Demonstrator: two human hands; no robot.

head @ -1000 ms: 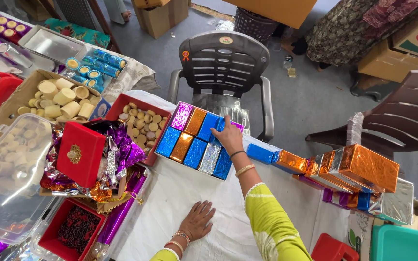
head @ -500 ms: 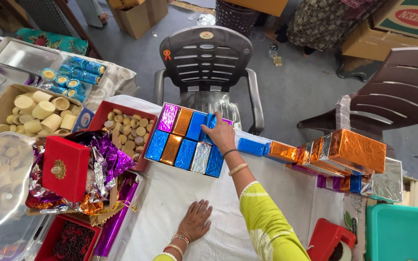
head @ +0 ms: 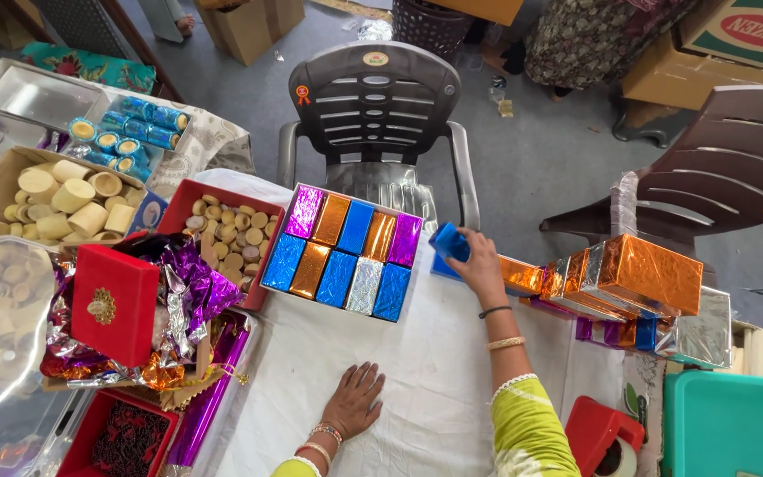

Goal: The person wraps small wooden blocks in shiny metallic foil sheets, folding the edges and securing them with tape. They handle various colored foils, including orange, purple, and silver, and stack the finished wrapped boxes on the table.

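Observation:
A shallow tray (head: pixel 269 284) on the white-covered table holds two rows of small foil-wrapped boxes in purple, orange, blue and silver. Just right of it my right hand (head: pixel 474 263) is closed around a blue foil-wrapped box (head: pixel 449 242), lifted a little off the table. My left hand (head: pixel 353 402) lies flat, palm down, fingers spread, on the white cloth (head: pixel 417 371) near the front edge, holding nothing. A pile of more foil-wrapped boxes (head: pixel 638 287), mostly orange and silver, lies to the right of my right hand.
A red box of small round pieces (head: pixel 231 231) touches the tray's left side. Left of that are crumpled foil sheets (head: pixel 189 296), a red lidded box (head: pixel 109 303) and a carton of cream cups (head: pixel 55 199). Two plastic chairs (head: pixel 375 115) stand beyond the table.
My right hand left the tray's far right corner, where an orange and a purple box now show, and moved right to grasp the blue box beside the tray. The left hand stayed put.

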